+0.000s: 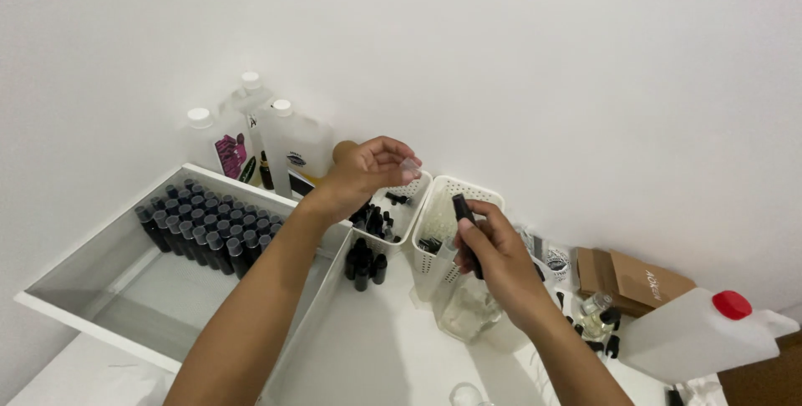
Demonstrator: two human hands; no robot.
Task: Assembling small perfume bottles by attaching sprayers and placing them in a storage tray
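Both forearms reach up from the bottom of the view over the white table point(376, 347), and the work sits right at their tips. Left hand point(363, 174) is raised above the baskets, fingers pinched on a tiny clear plastic cap point(410, 165), held just off the thumb. Right hand point(493, 257) is closed round a slim black spray bottle point(462, 210), upright, its dark top poking out above the knuckles, right in front of the white perforated basket point(451, 230). Cap and bottle are apart, so by my reading this one is mid-assembly, the two pieces not yet joined. Plenty looks finished already: rows of small dark capped bottles point(205, 226) stand packed in the far end of the open white tray point(109, 268) on the left, with most of that tray bare. A small cluster of black bottles point(365, 262) waits on the table between tray and baskets, and more dark parts fill the second white basket point(388, 214). Below the right hand stands a clear glass bottle point(468, 310). Along the wall, white plastic jugs point(288, 151); at right, a white jug with a red cap point(710, 335).
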